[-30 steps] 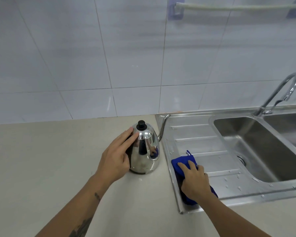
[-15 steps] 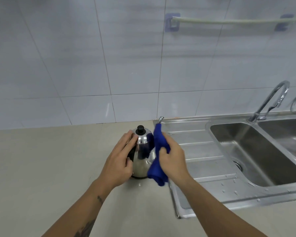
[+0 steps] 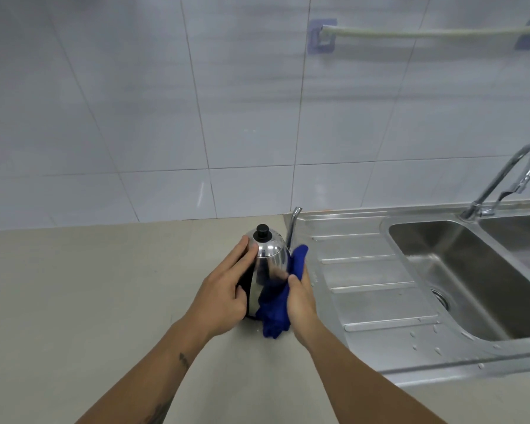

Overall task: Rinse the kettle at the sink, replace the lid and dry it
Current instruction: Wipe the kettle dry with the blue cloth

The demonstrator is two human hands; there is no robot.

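Observation:
A shiny steel kettle point(image 3: 269, 255) stands upright on the beige counter point(image 3: 89, 301), just left of the sink's drainboard. Its lid with a black knob point(image 3: 262, 232) is on, and its thin spout point(image 3: 292, 228) rises at the back right. My left hand point(image 3: 224, 289) wraps around the kettle's left side, where the dark handle is. My right hand point(image 3: 300, 304) presses a blue cloth point(image 3: 280, 301) against the kettle's right side and front. The cloth hangs down to the counter.
A steel sink point(image 3: 459, 280) with a ribbed drainboard point(image 3: 367, 289) lies to the right, with water drops on its front rim. A curved tap point(image 3: 502, 182) stands behind the basin. A towel rail point(image 3: 426, 33) is fixed on the tiled wall.
My right hand picked the blue cloth off the drainboard, carried it left to the kettle and now holds it lower against the kettle's side. My left hand stayed on the kettle.

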